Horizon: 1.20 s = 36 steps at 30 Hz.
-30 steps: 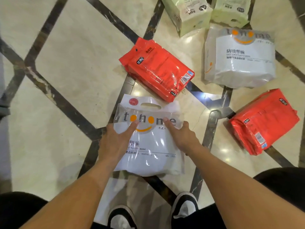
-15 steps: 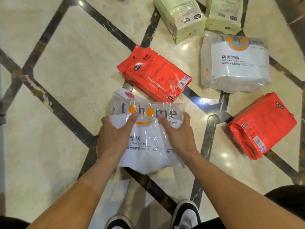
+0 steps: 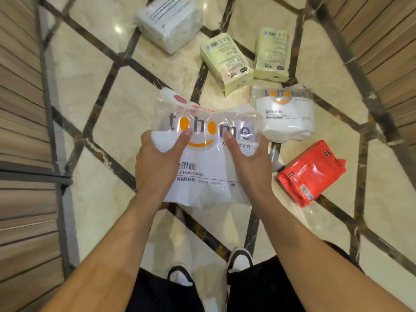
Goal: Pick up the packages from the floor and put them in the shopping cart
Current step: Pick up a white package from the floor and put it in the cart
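A white plastic-bowl package with an orange smile logo is lifted off the floor in front of me. My left hand grips its left side and my right hand grips its right side, thumbs on the front. On the floor beyond lie a second white smile-logo package, a red package at the right, two pale green packages and a white wrapped package at the top. The held package hides the second red package. No shopping cart is in view.
The floor is cream marble with dark diagonal strips. Ribbed brown panels with a dark metal edge run along the left; similar panels stand at the upper right. My shoes are just below the package.
Both hands have raised the white package off the floor toward me. The view has pulled up and back, bringing the side panels and more packages into sight.
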Each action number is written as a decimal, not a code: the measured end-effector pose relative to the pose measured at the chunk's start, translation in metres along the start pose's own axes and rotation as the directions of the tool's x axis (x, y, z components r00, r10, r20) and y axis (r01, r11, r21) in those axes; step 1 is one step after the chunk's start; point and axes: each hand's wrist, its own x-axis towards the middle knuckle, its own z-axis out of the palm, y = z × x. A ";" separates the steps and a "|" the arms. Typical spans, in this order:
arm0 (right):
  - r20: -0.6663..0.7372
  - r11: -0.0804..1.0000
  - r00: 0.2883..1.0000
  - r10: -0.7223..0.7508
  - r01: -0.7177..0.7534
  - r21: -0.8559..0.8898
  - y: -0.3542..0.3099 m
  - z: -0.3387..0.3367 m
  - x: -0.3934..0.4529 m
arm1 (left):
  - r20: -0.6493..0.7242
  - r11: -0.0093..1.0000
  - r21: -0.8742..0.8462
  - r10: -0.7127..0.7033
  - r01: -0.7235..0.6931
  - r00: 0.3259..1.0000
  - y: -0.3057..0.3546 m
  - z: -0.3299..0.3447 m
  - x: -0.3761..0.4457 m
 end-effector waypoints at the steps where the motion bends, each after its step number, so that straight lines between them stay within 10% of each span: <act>1: -0.009 1.000 1.000 -0.004 0.004 0.023 -0.027 -0.020 -0.014 | 0.007 0.999 0.018 0.040 -0.040 0.999 0.031 -0.013 -0.015; 17: -0.399 0.955 0.890 -0.220 0.280 0.098 -0.453 -0.414 -0.245 | 0.179 0.863 -0.169 0.502 -0.476 0.846 0.537 -0.186 -0.320; 25: -0.748 0.903 0.613 -0.253 0.428 0.045 -0.494 -0.554 -0.386 | 0.373 0.621 -0.399 0.782 -0.674 0.500 0.651 -0.200 -0.463; 36: -0.987 0.932 0.152 -0.045 0.363 0.014 -0.421 -0.652 -0.631 | 0.564 0.415 -0.687 0.822 -0.597 -0.077 0.645 -0.203 -0.706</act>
